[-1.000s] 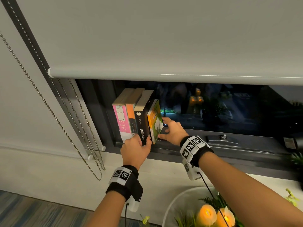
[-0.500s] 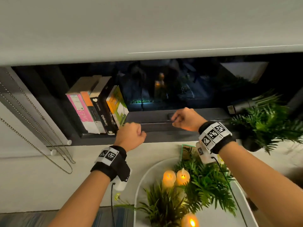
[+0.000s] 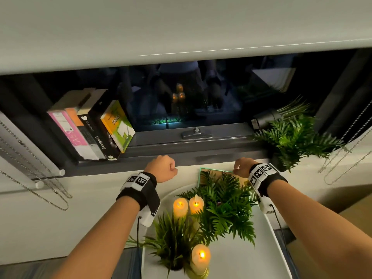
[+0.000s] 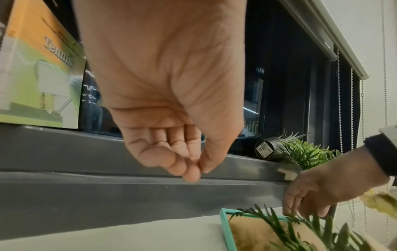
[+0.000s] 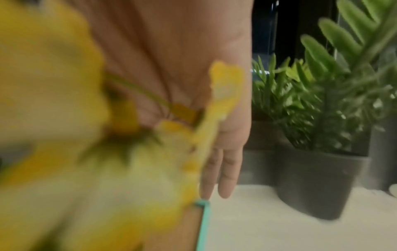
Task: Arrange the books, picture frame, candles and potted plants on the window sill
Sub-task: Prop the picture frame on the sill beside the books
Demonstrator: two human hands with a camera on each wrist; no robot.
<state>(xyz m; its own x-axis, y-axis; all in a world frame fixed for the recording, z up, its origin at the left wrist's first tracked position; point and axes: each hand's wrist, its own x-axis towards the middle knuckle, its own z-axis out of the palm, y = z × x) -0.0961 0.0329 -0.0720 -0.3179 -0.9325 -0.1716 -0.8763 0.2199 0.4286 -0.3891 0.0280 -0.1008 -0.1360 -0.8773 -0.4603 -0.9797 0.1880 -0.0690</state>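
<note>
- With both hands off the books (image 3: 90, 125), which they were pressing together a second ago, the head view shows the row standing at the left end of the window sill (image 3: 201, 158), leaning slightly. I'd call the book step done.
- Since then the left hand (image 3: 162, 168) has pulled back to just below the sill's front edge, knuckles up, balled into a loose fist with nothing in it.
- The right hand (image 3: 242, 167) has swung right along the sill and now hangs just below it, over the far edge of the picture frame (image 3: 203, 174). Frame looks like the next pick.
- The frame lies flat below the sill, partly under fern leaves. The candles (image 3: 188, 206) are further below, lit, so neither is placed yet. One potted plant (image 3: 291, 137) sits at the sill's right end.
- Left wrist view: left hand (image 4: 167, 101) has fingers folded to the palm, thumb tip on the index, holding nothing, in front of the sill (image 4: 86, 152). Right hand (image 4: 318, 191) droops, fingers relaxed and pointing down at the frame (image 4: 224, 225).
- Right wrist view, blurred: the fingers (image 5: 227, 178) are straight and slack, just above the frame's teal corner (image 5: 203, 220). Can't tell if they're touching it, but there's no grasp yet.
</note>
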